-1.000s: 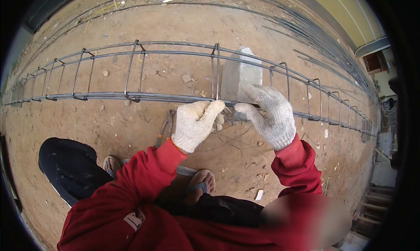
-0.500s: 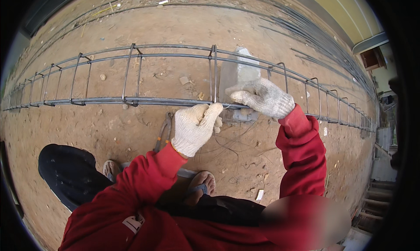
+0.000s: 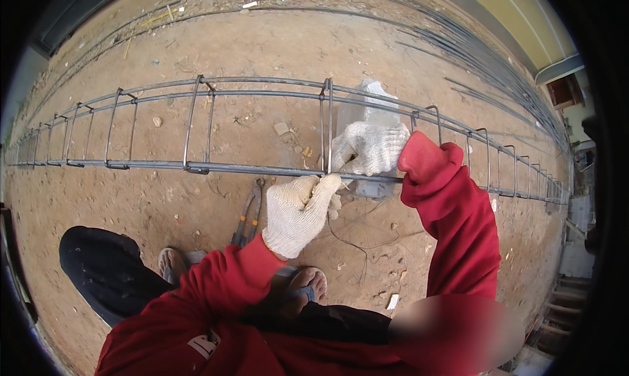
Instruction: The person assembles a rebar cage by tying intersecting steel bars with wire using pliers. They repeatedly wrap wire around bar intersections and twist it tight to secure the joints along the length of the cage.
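A long rebar cage (image 3: 151, 162) of dark bars and square stirrups runs across the view in front of me. My left hand (image 3: 298, 212), in a white knit glove, pinches thin tie wire (image 3: 345, 185) against the near bar, at the foot of a stirrup (image 3: 330, 127). Just to its right, my gloved right hand (image 3: 372, 148) reaches over the near bar into the cage. Its thumb and fingers are curled together close to that stirrup; whatever they grip is hidden. Under the cage there, a pale concrete block (image 3: 379, 100) shows behind the right hand.
Pincers (image 3: 247, 212) with orange-marked handles lie on the dirt left of my left hand. Loose thin wire (image 3: 364, 248) is scattered below the cage. Long loose rebars (image 3: 478, 68) lie at the far right. My sandalled feet (image 3: 308, 284) are near the cage.
My right hand has moved left along the near bar to the stirrup, and its fingers have curled in. The left hand keeps its pinch at the same joint. The view has shifted slightly.
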